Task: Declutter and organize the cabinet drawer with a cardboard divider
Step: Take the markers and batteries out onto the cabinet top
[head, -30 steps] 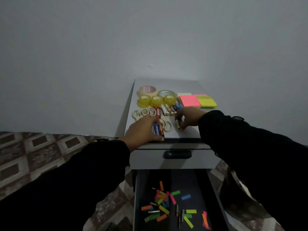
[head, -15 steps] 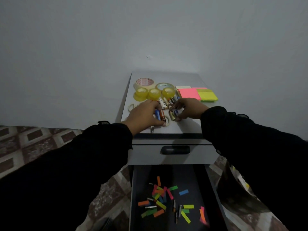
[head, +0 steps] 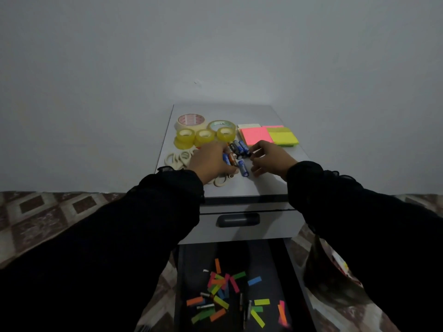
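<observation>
The open drawer point(head: 278, 271) at the near edge holds scattered coloured paper strips point(head: 223, 287) and a few small batteries. On the cabinet top point(head: 263, 185) sit tape rolls point(head: 205, 136) at far left and sticky note pads point(head: 268, 135) at far right. Between them lie the batteries point(head: 239, 152); the left hand point(head: 211, 161) curls over some, the right hand point(head: 271, 159) touches them with bent fingers.

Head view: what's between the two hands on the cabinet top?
In the head view, a cluster of batteries lies between the left hand and right hand on the cabinet top. Both hands' fingers touch them.
</observation>
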Demonstrator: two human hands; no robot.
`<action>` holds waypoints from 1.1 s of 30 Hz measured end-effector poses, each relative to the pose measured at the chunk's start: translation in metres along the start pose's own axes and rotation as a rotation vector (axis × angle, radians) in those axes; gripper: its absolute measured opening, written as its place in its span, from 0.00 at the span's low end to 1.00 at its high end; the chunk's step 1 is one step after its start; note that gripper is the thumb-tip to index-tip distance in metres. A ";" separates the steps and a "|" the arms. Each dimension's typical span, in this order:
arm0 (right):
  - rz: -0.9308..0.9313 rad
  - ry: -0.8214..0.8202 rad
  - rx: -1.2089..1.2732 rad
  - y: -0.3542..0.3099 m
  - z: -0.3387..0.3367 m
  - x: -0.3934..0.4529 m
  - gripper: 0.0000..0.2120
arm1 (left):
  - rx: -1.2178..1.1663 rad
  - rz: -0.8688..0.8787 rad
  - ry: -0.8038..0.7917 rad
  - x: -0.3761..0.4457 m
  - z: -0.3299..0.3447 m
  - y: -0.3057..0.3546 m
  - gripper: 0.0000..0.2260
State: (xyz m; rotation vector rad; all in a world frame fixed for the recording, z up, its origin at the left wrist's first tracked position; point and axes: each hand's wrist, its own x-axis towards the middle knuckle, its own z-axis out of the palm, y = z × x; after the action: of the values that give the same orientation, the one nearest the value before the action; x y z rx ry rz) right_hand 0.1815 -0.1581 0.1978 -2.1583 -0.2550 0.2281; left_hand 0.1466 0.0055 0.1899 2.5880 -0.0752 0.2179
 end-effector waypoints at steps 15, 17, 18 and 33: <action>0.023 -0.031 -0.004 -0.004 0.002 0.002 0.15 | -0.039 0.027 0.006 0.006 0.005 0.000 0.25; 0.030 -0.020 -0.019 -0.005 0.001 0.001 0.15 | -0.054 0.022 0.021 0.004 0.003 -0.003 0.24; 0.034 -0.014 -0.029 -0.005 0.000 0.000 0.15 | -0.063 0.020 0.025 0.003 0.002 -0.004 0.23; -0.130 0.057 -0.341 -0.001 -0.008 -0.036 0.16 | -0.225 0.120 0.148 -0.050 0.005 -0.001 0.18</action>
State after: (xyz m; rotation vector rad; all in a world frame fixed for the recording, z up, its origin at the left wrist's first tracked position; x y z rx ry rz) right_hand 0.1489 -0.1732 0.2050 -2.4688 -0.4245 0.0500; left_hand 0.0979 0.0047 0.1763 2.3385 -0.1902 0.4200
